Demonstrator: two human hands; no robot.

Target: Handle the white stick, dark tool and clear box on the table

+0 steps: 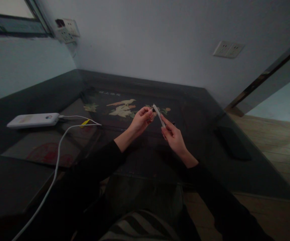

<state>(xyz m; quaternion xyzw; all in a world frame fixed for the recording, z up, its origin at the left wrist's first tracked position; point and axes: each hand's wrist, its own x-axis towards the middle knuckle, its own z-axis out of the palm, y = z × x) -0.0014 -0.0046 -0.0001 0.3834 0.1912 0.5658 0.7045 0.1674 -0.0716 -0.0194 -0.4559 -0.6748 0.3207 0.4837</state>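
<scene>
Over the middle of the dark table, my right hand grips a slim white pen-like stick, its upper end tilted up and to the left. Close by on the left, my left hand is closed in a pinch at that upper end. A small dark piece shows between the left fingertips and the stick; its kind is too small to make out. Whether it is joined to the stick I cannot tell.
On the left lies a white power-bank-like device with a white cable and a yellow tag. A flat black object rests at the right. The glossy table bears a bird-and-flower picture; wall sockets are behind.
</scene>
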